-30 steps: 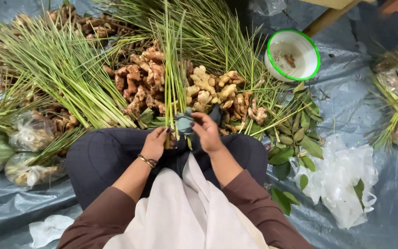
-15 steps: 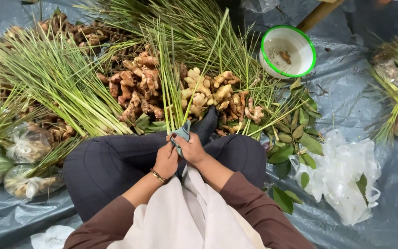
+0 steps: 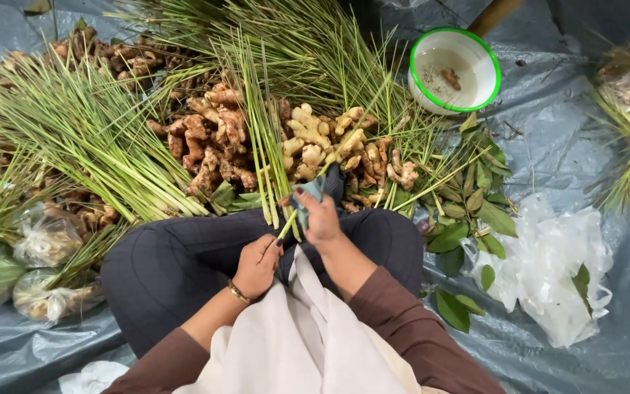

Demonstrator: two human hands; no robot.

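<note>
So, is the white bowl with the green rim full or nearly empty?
Nearly empty. The white bowl stands upright, and its pale inside shows bare except for one small brownish piece and a few specks.

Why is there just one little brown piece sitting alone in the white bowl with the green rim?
It does look odd: the round white bowl with the green rim holds a single small brown root piece and some specks, while the big pile of knobbly tan ginger roots lies loose on the grey plastic sheet.

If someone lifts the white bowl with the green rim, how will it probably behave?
The bowl looks rigid and probably keeps its shape when lifted. It appears to hold a little liquid with one small piece inside, so tilting may spill it. Its round form sits upright on the tarp and seems unlikely to tip.
</note>
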